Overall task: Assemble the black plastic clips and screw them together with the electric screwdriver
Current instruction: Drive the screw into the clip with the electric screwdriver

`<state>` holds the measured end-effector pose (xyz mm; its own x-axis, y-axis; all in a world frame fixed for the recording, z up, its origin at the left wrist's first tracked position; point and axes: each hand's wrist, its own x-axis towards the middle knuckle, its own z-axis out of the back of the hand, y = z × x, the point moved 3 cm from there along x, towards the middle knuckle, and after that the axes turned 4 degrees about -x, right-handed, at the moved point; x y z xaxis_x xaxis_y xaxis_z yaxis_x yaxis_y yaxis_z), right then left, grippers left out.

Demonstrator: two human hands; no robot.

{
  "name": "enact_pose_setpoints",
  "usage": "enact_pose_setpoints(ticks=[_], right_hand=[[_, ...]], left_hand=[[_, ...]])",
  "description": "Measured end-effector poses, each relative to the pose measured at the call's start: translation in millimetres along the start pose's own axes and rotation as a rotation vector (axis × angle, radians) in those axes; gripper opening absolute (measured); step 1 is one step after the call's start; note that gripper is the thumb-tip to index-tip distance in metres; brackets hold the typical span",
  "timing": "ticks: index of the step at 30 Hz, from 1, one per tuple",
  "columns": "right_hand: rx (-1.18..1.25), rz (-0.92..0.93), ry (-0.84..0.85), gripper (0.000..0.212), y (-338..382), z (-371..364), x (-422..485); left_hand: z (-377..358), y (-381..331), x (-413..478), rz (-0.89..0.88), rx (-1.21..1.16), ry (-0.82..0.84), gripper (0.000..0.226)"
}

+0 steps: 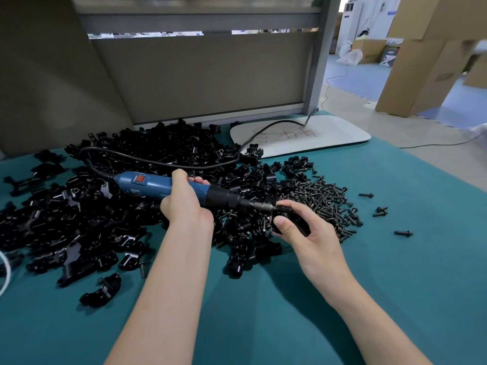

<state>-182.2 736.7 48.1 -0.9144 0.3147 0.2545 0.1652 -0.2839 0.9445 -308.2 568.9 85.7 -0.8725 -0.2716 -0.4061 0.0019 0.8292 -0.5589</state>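
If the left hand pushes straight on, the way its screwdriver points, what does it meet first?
The black clip gripped in the right hand: the electric screwdriver in the left hand aims at it, bit seemingly touching.

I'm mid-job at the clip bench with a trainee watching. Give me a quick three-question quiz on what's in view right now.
1. True or false: the left hand grips the blue screwdriver.
2. What does the right hand hold? A) a loose screw B) a black clip C) the cable
3. Fill in: the pile of screws lies to the ___ of the clip heap.

Key: 1 true; 2 B; 3 right.
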Motion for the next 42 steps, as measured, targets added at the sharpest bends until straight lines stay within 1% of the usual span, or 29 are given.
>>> enact_pose_setpoints(ticks=[6, 13, 16, 36, 37, 39, 41, 42], right_hand=[[0.029, -0.015, -0.002, 0.023, -1.1, -0.7, 1.3], [0.065, -0.018, -0.005, 0.018, 2.8, 0.4, 0.7], [0.151, -0.031, -0.012, 0.019, 4.2, -0.4, 0.4], [0.245, -0.075, -0.012, 0.022, 2.4, -2.3, 1.5], [0.233, -0.069, -0.008, 0.02, 3.3, -2.0, 1.6], [0.123, -0.046, -0.009, 0.018, 4.3, -0.5, 1.3], [0.007, -0.041, -0.013, 0.02, 3.1, 0.9, 1.0], [-0.009, -0.042, -0.015, 0.022, 2.5, 0.5, 0.4]], left_hand=[[-0.7, 1.4, 0.3, -0.008, 0.0, 0.0, 0.013], [-0.7, 4.3, -1.5, -0.011, 0.005, -0.018, 0.013], [-0.3, 4.9, -2.2, -0.013, 0.003, -0.017, 0.014], [-0.3, 6.5, -5.4, 0.001, 0.015, -0.012, 0.013], [-0.4, 6.4, -5.1, 0.0, 0.016, -0.014, 0.013], [0.0, 6.5, -4.3, 0.005, 0.028, -0.026, 0.012], [2.0, 7.5, -2.8, 0.025, 0.045, -0.048, 0.013], [3.1, 8.2, -2.3, 0.037, 0.05, -0.059, 0.013]])
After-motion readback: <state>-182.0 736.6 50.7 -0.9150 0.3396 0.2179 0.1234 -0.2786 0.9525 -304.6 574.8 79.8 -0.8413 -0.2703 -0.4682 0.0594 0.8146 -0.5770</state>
